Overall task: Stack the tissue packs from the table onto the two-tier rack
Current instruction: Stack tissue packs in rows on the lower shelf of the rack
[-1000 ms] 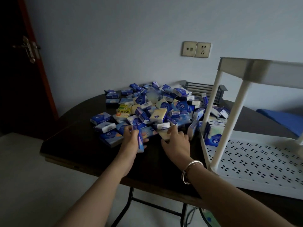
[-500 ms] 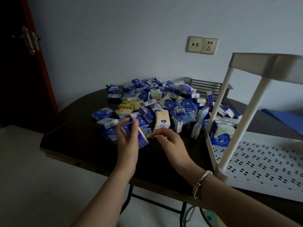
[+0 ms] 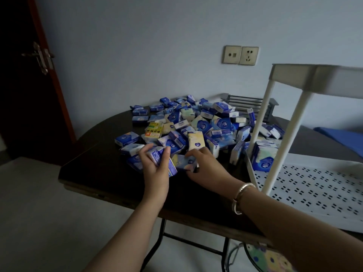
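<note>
Right hand (image 3: 204, 165) reached, seemingly gripping pack (image 3: 184, 162).

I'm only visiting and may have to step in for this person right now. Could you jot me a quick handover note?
Left hand: holds a few blue tissue packs.
Right hand: grips another pack at the near edge of the pile.
White rack: on the table, right side; lower shelf holds one bundle, top shelf's surface hidden.
Done: barely anything. Left: nearly the whole pile.
</note>
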